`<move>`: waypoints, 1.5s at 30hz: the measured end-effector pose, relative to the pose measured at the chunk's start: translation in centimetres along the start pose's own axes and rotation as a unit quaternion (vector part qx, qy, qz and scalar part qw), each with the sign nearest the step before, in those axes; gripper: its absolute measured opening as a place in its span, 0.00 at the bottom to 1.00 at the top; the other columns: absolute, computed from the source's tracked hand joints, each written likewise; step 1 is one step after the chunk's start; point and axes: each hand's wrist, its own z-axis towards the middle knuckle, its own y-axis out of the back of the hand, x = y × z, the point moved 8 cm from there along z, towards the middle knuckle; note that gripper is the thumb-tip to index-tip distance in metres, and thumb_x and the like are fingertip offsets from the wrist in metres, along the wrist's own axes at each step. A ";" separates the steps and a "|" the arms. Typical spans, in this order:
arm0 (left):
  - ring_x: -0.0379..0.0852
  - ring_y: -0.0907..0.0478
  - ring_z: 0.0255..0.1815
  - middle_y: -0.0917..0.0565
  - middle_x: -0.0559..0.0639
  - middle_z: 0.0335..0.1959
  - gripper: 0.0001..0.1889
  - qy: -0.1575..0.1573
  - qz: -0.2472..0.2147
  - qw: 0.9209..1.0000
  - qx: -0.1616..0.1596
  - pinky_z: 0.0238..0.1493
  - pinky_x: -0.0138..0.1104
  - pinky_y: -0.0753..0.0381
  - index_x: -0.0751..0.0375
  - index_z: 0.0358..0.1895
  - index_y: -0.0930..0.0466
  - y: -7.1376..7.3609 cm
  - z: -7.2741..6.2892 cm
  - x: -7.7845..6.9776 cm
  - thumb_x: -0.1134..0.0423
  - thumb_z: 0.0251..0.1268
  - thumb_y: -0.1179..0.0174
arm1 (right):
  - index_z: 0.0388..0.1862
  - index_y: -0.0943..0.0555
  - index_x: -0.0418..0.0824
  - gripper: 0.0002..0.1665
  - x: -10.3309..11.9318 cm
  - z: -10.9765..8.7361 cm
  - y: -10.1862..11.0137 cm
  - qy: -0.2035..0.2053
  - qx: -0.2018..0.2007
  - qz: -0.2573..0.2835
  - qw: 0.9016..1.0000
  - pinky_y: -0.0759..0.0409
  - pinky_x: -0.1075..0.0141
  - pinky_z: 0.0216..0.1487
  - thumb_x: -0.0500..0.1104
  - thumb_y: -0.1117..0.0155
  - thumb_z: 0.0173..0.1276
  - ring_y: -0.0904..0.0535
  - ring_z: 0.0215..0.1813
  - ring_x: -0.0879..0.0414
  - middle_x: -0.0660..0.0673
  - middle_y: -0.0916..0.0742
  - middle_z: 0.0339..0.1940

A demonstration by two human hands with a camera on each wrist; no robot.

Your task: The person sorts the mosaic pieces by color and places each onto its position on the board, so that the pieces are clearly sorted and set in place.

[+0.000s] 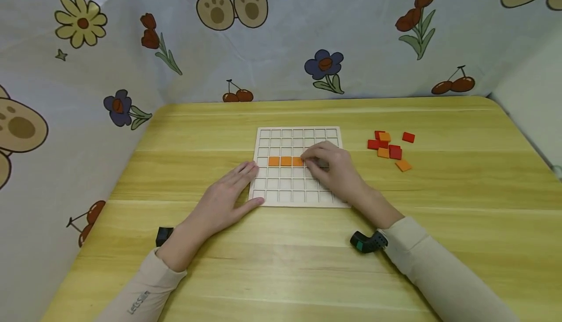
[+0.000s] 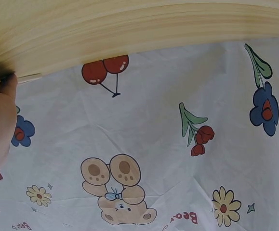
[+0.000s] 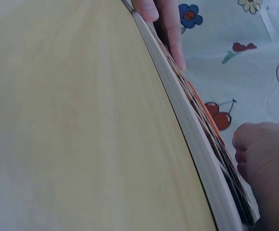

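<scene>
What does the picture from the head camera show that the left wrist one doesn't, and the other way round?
Only the head view shows the grid board's squares, the row of three orange tiles and the loose red and orange tiles.

Only the left wrist view shows a printed bear's head and "Bear" lettering.

Both show the left hand, though the wrist view catches just part of it, plus the wooden tabletop and the patterned cloth.
</scene>
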 end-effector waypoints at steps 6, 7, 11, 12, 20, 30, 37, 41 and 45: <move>0.54 0.41 0.85 0.37 0.53 0.84 0.42 0.000 -0.002 1.000 -0.006 0.79 0.55 0.33 0.58 0.83 0.38 0.0 -0.2 0.2 0.37 0.76 0.41 | 0.47 0.09 0.36 0.10 -2.4 0.0 2.8 -0.039 -0.062 -0.024 0.997 0.12 0.54 0.47 0.30 0.28 0.68 0.13 0.46 0.49 0.42 0.09 0.46; 0.54 0.41 0.85 0.37 0.53 0.84 0.42 -0.001 -0.002 1.000 -0.007 0.80 0.55 0.33 0.58 0.83 0.38 -0.1 -0.2 0.2 0.37 0.76 0.41 | 0.46 0.09 0.36 0.10 -2.9 -0.1 3.4 -0.044 -0.073 -0.030 0.996 0.14 0.55 0.46 0.30 0.28 0.67 0.14 0.45 0.48 0.41 0.09 0.46; 0.54 0.42 0.86 0.37 0.53 0.84 0.42 -0.003 -0.002 1.000 -0.004 0.80 0.54 0.33 0.58 0.83 0.38 -0.3 -0.1 0.1 0.37 0.77 0.41 | 0.48 0.09 0.35 0.12 -4.8 -0.8 6.1 -0.061 -0.107 -0.065 0.990 0.23 0.62 0.41 0.29 0.29 0.67 0.15 0.44 0.45 0.39 0.09 0.45; 0.53 0.42 0.86 0.37 0.53 0.84 0.42 -0.003 -0.003 1.000 -0.004 0.80 0.54 0.34 0.58 0.83 0.38 -0.3 0.0 0.1 0.37 0.77 0.42 | 0.48 0.09 0.35 0.12 -5.3 -1.2 6.7 -0.066 -0.114 -0.072 0.989 0.24 0.62 0.40 0.29 0.29 0.67 0.15 0.45 0.45 0.38 0.09 0.46; 0.53 0.42 0.85 0.36 0.53 0.84 0.42 -0.005 -0.004 1.000 0.001 0.80 0.54 0.33 0.58 0.83 0.38 -0.6 0.2 -0.1 0.36 0.77 0.43 | 0.50 0.09 0.36 0.15 -8.5 -4.5 12.0 -0.102 -0.165 -0.126 0.973 0.31 0.79 0.43 0.28 0.28 0.66 0.14 0.49 0.40 0.35 0.08 0.48; 0.54 0.41 0.85 0.37 0.53 0.84 0.41 -0.004 -0.002 1.000 -0.002 0.79 0.55 0.32 0.58 0.82 0.37 -0.2 0.0 0.2 0.36 0.77 0.42 | 0.60 0.12 0.38 0.19 -10.6 -5.5 12.8 -0.175 -0.117 -0.136 0.968 0.24 0.48 0.53 0.36 0.29 0.71 0.19 0.54 0.35 0.31 0.12 0.56; 0.54 0.42 0.85 0.37 0.53 0.84 0.42 -0.004 -0.003 1.000 -0.004 0.80 0.55 0.33 0.59 0.82 0.37 0.1 0.0 0.3 0.36 0.77 0.42 | 0.63 0.15 0.36 0.20 -11.2 -5.3 12.1 -0.209 -0.079 -0.115 0.968 0.29 0.38 0.60 0.36 0.31 0.74 0.24 0.63 0.32 0.29 0.15 0.62; 0.54 0.42 0.85 0.37 0.53 0.84 0.41 -0.004 -0.002 1.000 -0.002 0.80 0.54 0.33 0.59 0.82 0.37 0.1 0.0 0.3 0.36 0.77 0.43 | 0.61 0.14 0.36 0.18 -11.2 -5.3 12.1 -0.212 -0.074 -0.113 0.968 0.29 0.38 0.60 0.36 0.32 0.74 0.24 0.63 0.32 0.29 0.14 0.62; 0.54 0.42 0.85 0.37 0.53 0.84 0.41 -0.006 -0.007 1.000 -0.003 0.80 0.54 0.33 0.59 0.82 0.37 0.2 0.0 0.2 0.37 0.77 0.42 | 0.59 0.13 0.35 0.16 -11.4 -5.4 12.0 -0.216 -0.074 -0.115 0.967 0.29 0.40 0.59 0.37 0.31 0.75 0.24 0.62 0.33 0.30 0.14 0.60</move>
